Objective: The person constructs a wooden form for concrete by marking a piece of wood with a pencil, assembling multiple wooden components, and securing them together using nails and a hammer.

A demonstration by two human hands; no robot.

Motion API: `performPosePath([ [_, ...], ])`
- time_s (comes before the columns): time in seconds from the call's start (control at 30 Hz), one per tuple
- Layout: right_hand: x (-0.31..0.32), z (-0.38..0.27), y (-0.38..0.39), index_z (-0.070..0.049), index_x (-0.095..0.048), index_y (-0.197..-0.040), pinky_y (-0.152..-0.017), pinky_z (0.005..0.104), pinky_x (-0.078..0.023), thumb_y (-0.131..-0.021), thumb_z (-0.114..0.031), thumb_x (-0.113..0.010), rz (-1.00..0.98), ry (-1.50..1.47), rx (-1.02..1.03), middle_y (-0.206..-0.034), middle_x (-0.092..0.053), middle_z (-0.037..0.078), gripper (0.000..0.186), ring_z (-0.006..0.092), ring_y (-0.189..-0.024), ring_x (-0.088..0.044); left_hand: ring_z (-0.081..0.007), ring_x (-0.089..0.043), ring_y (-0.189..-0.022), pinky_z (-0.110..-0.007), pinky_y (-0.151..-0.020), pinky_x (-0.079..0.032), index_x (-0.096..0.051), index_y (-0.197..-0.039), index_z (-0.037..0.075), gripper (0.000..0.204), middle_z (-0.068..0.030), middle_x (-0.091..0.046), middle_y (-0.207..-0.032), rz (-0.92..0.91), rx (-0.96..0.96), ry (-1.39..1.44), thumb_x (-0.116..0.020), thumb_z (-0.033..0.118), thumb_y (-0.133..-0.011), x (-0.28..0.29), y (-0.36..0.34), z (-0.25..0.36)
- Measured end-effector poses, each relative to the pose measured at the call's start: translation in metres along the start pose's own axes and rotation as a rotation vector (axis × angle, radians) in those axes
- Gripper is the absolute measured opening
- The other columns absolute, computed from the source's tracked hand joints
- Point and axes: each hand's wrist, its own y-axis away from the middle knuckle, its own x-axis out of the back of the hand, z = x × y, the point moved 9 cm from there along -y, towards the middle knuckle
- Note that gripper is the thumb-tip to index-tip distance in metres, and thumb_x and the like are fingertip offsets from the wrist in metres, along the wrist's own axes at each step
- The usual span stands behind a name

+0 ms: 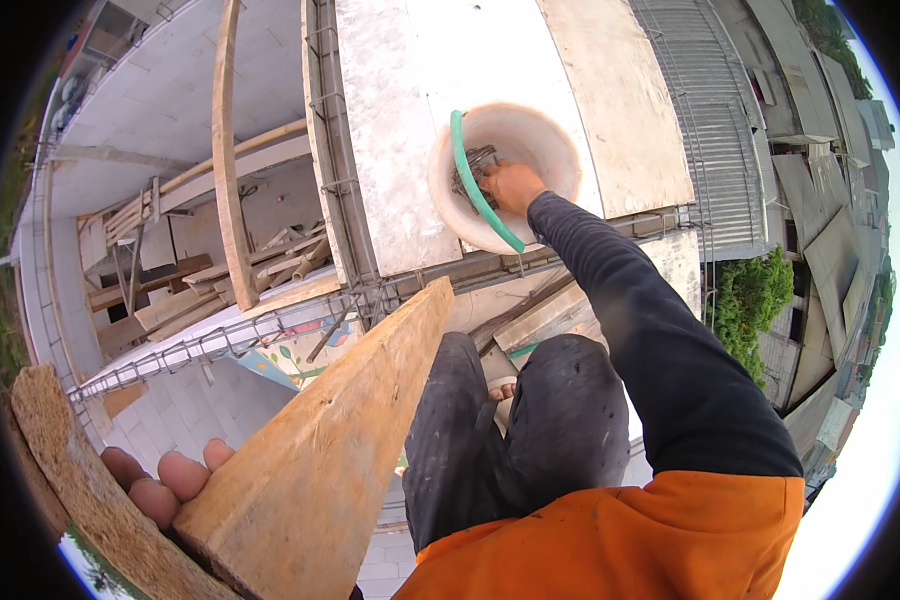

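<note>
My right hand [514,187] reaches down into a pale, dusty bucket [555,135]. Its fingers are closed at a tangle of thin grey metal pieces [473,168], like wire or nails; the fingertips are partly hidden. A green hose-like handle [467,175] curves across the bucket's left side. At lower left my left hand [175,483] shows only its fingertips, curled round the edge of a thick wooden beam [320,440]. The rest of that hand is hidden behind the wood. The bucket stands on pale boards [390,130].
Steel rebar cages [342,185] run beside the boards. A rough timber [100,500] stands at lower left, and a wooden post [225,150] rises farther off. Below on the left lies a pile of planks [210,285]. A corrugated roof [715,130] and green foliage [750,310] lie right.
</note>
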Motion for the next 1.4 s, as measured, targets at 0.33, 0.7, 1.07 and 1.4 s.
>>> performPosePath([
  [0.33,-0.006,0.011,0.002,-0.011,-0.074,-0.107,-0.089,0.0415,-0.058,-0.091,-0.011,-0.060,-0.048,0.014,-0.096,-0.118,-0.070,0.012,0.021,0.0296,-0.109,-0.069,-0.0274,-0.054,-0.140,-0.048,-0.117,-0.046,-0.036,-0.154,-0.003,0.065,-0.0214,-0.050,-0.153,0.239,0.034,-0.089,-0.045,0.040,-0.106,0.029,0.018,-0.002],
  [0.7,0.055,0.051,0.042,-0.001,-0.067,-0.088,-0.064,0.0368,-0.061,-0.087,-0.014,-0.069,0.022,-1.259,-0.609,-0.079,-0.073,0.012,0.013,0.0215,-0.072,-0.073,-0.0373,-0.049,-0.142,-0.056,-0.120,-0.038,-0.030,-0.158,0.001,0.076,-0.0251,-0.045,-0.153,0.233,0.007,0.159,-0.051,0.045,-0.100,0.014,0.009,-0.017],
  [1.07,0.348,0.014,0.142,0.004,-0.064,-0.123,-0.066,0.0290,-0.062,-0.089,-0.007,-0.073,0.517,-1.749,-0.174,-0.089,-0.072,0.010,0.037,0.0139,-0.072,-0.069,-0.0261,-0.057,-0.130,-0.047,-0.112,-0.043,-0.051,-0.142,0.004,0.053,-0.0129,-0.058,-0.140,0.415,0.075,0.263,-0.060,0.033,-0.098,0.018,0.020,-0.027],
  [1.4,0.572,-0.213,0.205,-0.002,-0.070,-0.110,-0.072,0.0301,-0.060,-0.101,-0.021,-0.069,0.537,-0.760,0.481,-0.101,-0.077,0.012,0.021,0.0175,-0.084,-0.073,-0.0181,-0.062,-0.119,-0.039,-0.108,-0.044,-0.066,-0.117,0.003,0.027,-0.0073,-0.068,-0.123,0.459,-0.020,0.318,-0.063,0.023,-0.099,0.007,0.025,-0.030],
])
